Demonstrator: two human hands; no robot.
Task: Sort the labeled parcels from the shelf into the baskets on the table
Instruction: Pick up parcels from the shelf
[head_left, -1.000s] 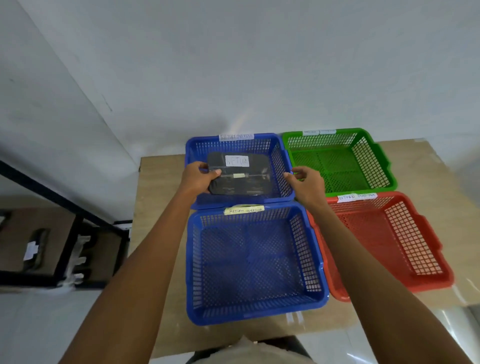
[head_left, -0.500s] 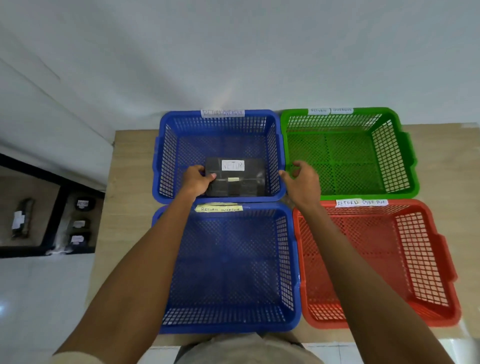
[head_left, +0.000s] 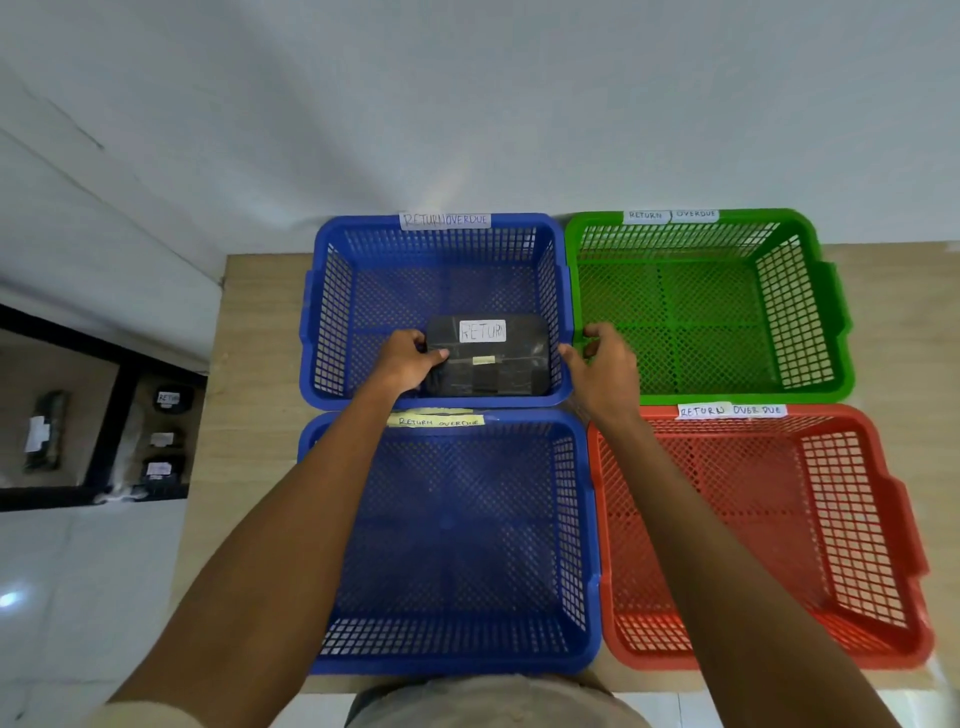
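A black wrapped parcel (head_left: 488, 358) with a white label reading RETURN lies low in the near half of the far blue basket (head_left: 332, 291). My left hand (head_left: 405, 361) grips the parcel's left edge, thumb on top. My right hand (head_left: 605, 364) hovers over the seam between that basket and the green basket (head_left: 836, 312), fingers loosely curled, holding nothing, just right of the parcel. All the baskets carry tape labels reading RETURN OVERDUE.
A near blue basket (head_left: 584, 519) and a red basket (head_left: 883, 519) stand side by side at the front of the wooden table (head_left: 249, 364). To the left, a dark shelf (head_left: 104, 426) holds several black labeled parcels (head_left: 169, 400). A white wall rises behind the table.
The parcel has gone down into the far blue basket with my left hand on it. My right hand has come off its right edge.
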